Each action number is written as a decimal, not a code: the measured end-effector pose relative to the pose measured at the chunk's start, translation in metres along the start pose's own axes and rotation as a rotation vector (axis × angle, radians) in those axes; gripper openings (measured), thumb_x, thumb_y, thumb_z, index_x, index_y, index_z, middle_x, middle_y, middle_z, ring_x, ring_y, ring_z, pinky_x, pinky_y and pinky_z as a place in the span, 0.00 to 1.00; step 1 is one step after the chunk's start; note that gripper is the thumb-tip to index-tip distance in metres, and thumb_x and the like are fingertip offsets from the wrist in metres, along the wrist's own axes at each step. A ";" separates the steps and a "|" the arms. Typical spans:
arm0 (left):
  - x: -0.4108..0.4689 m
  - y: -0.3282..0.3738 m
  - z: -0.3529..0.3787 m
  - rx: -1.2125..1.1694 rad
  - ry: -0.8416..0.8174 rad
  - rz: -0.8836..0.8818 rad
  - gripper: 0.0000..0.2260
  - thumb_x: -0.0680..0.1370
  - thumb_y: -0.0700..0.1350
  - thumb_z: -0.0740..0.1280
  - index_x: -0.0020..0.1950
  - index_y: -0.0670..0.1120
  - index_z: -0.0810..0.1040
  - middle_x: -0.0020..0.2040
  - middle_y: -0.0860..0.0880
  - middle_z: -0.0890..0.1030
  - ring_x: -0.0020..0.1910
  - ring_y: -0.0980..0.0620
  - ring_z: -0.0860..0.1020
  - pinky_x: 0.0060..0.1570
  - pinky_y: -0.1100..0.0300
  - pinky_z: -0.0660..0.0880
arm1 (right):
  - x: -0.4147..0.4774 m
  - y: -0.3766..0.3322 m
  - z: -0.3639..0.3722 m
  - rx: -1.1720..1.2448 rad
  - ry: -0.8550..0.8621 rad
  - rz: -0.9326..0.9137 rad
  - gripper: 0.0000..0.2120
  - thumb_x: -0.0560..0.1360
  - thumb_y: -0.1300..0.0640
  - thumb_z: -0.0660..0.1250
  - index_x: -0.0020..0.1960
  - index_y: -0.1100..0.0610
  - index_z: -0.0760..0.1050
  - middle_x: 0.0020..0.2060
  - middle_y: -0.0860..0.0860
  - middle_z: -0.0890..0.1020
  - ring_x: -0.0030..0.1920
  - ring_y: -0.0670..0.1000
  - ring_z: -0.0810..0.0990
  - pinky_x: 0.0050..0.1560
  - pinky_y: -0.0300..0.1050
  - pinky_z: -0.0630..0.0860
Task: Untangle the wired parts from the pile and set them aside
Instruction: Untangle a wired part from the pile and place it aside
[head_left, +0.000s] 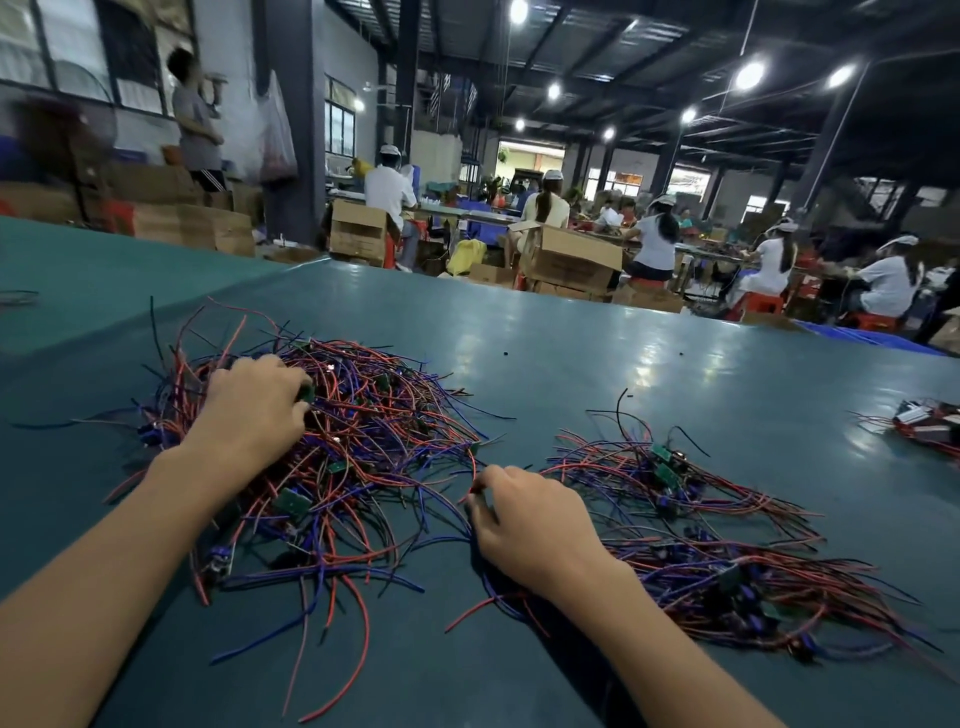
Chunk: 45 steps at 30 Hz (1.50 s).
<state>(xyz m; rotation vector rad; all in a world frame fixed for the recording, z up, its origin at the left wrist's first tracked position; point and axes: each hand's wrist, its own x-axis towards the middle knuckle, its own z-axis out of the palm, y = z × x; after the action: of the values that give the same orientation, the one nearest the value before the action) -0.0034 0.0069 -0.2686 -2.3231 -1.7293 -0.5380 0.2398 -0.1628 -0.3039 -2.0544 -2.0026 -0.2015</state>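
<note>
The step in hand seems to be the freeing of one wired part from the big pile (363, 431) of red, blue and black wires, which lies on the green counter (571, 353) in front of the person, a little to the left. The left hand (254, 405) rests on top of this pile, and its grip is curled round what looks like a small green board (307, 393), though the fingertips are partly hidden among the wires. The right hand (535, 519) is at the near right edge of the pile. Its grip is pressed together in a pinch on a few wire ends (472, 470), red and perhaps blue; I cannot tell how many. To the right of this hand lie two looser bundles (670, 473) (753, 582) with their wires running more or less in one direction, so I judge these to be parts already set aside. The pile is much larger than these bundles, so a great part of the task remains. The next move, in my judgement, calls for drawing the two hands apart slowly, the left one keeping the pile down while the right one draws the wires out toward the bundles. If the wires catch, a hard pull could drag half of the pile along or strain a solder joint, so it is better to loosen the crossing first.
</note>
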 end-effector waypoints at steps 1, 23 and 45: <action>-0.001 -0.001 0.001 -0.014 0.004 -0.013 0.17 0.81 0.51 0.65 0.69 0.52 0.78 0.61 0.45 0.77 0.62 0.41 0.73 0.60 0.45 0.71 | 0.000 -0.001 -0.001 -0.002 0.006 0.001 0.16 0.83 0.44 0.54 0.59 0.53 0.73 0.55 0.51 0.81 0.53 0.58 0.81 0.49 0.50 0.77; -0.052 0.054 -0.050 -0.449 0.649 0.721 0.05 0.77 0.34 0.72 0.50 0.36 0.78 0.48 0.41 0.77 0.41 0.46 0.77 0.43 0.53 0.80 | -0.021 -0.028 -0.023 0.416 0.487 -0.175 0.16 0.79 0.41 0.66 0.46 0.49 0.87 0.32 0.42 0.83 0.31 0.43 0.79 0.32 0.43 0.75; -0.074 0.099 -0.018 -0.721 0.537 0.810 0.07 0.77 0.37 0.73 0.48 0.34 0.79 0.46 0.43 0.74 0.39 0.47 0.76 0.43 0.59 0.77 | -0.004 0.014 -0.058 1.725 0.285 0.432 0.08 0.80 0.62 0.68 0.47 0.67 0.81 0.32 0.53 0.80 0.30 0.47 0.77 0.21 0.36 0.66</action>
<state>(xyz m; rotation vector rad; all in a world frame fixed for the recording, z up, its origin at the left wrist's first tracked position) 0.0692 -0.0941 -0.2755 -2.6342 -0.2940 -1.5661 0.2580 -0.1834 -0.2510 -1.0232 -0.7348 0.9135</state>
